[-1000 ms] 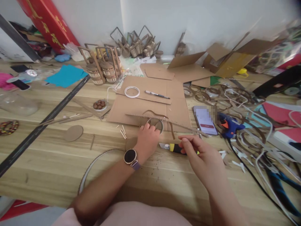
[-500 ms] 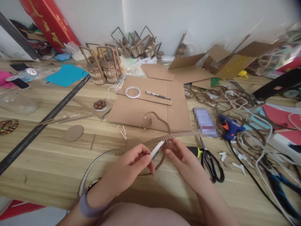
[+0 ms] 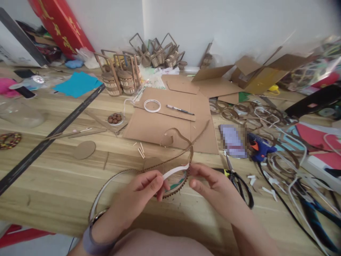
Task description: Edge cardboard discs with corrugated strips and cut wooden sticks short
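My left hand [image 3: 142,190] and my right hand [image 3: 210,185] both hold a small ring [image 3: 177,179] just above the wooden table [image 3: 53,177]. A corrugated cardboard strip [image 3: 195,137] curves around the ring's far side and runs off toward the upper right. My left fingers pinch the ring's white edge at its left. My right fingers are closed on the ring and strip at its right. A watch band shows on my left wrist. A second long strip [image 3: 106,185] arcs on the table to the left of my left hand.
Scissors [image 3: 239,183] lie right of my right hand, with a phone [image 3: 233,140] and blue glue gun [image 3: 259,145] beyond. A flat cardboard sheet [image 3: 149,124] carries a white ring [image 3: 152,105] and a pen [image 3: 179,109]. Small cardboard baskets [image 3: 119,76] stand behind; cardboard scraps crowd the right.
Both hands have left the table and lifted the ring and the strip toward me. The strip, straight before, now bends around the ring. The scissors lie uncovered.
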Action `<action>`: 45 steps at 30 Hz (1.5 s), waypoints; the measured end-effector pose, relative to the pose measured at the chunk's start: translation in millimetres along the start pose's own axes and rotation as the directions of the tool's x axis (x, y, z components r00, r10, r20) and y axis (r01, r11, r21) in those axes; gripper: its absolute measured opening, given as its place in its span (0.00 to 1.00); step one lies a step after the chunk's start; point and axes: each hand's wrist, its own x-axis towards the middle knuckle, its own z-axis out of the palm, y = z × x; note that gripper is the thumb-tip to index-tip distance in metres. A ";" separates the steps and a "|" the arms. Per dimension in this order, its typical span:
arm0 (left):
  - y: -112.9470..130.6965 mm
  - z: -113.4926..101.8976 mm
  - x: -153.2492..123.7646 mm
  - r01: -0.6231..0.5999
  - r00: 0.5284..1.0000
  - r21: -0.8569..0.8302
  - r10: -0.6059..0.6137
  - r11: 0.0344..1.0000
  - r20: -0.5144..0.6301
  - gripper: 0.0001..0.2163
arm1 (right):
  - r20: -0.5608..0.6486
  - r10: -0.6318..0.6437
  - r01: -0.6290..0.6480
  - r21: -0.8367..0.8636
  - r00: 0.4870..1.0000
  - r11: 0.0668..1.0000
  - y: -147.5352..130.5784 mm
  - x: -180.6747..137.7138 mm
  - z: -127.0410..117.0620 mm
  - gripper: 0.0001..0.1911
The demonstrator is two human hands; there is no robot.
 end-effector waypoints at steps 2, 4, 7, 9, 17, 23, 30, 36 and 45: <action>0.2 -1.2 -1.9 0.015 0.999 0.016 -0.015 1.000 0.028 0.16 | -0.043 -0.048 0.045 -0.066 0.998 0.997 -5.7 -6.5 4.9 0.10; 1.3 -2.2 -3.5 0.060 0.997 0.033 -0.062 0.998 0.039 0.13 | -0.081 -0.092 0.080 -0.134 0.992 0.988 -11.2 -10.9 9.9 0.07; 2.6 -0.3 -4.6 0.117 0.993 0.059 -0.119 0.991 0.025 0.13 | -0.030 -0.154 0.145 -0.213 0.988 0.966 -17.8 -16.0 16.9 0.07; 2.7 3.3 -4.0 0.109 0.990 0.072 -0.115 0.991 0.083 0.18 | 0.032 -0.207 0.208 -0.232 0.978 0.950 -20.6 -19.5 20.3 0.07; 8.3 10.4 0.5 0.033 0.991 0.174 -0.055 0.984 0.124 0.16 | 0.024 -0.231 0.229 -0.272 0.973 0.935 -22.9 -29.9 14.2 0.10; 14.0 8.1 -1.1 0.074 0.979 0.160 -0.102 0.984 0.178 0.13 | 0.144 0.035 -0.032 -0.019 0.989 0.999 -22.2 -29.3 8.1 0.17; 9.5 9.5 -2.4 0.167 0.967 0.078 -0.179 0.983 0.184 0.12 | 0.205 0.377 -0.418 0.224 0.903 0.880 -25.9 -36.5 1.7 0.20; 7.8 6.2 -3.5 0.094 0.982 0.090 -0.107 0.992 0.155 0.11 | -0.030 0.442 -0.417 0.276 0.897 0.866 -9.8 -48.4 -22.4 0.19; 12.2 2.3 -19.3 -0.298 0.951 0.397 0.307 0.868 0.041 0.08 | -0.453 -0.104 -0.305 -0.736 0.886 0.604 76.3 -70.1 -109.9 0.11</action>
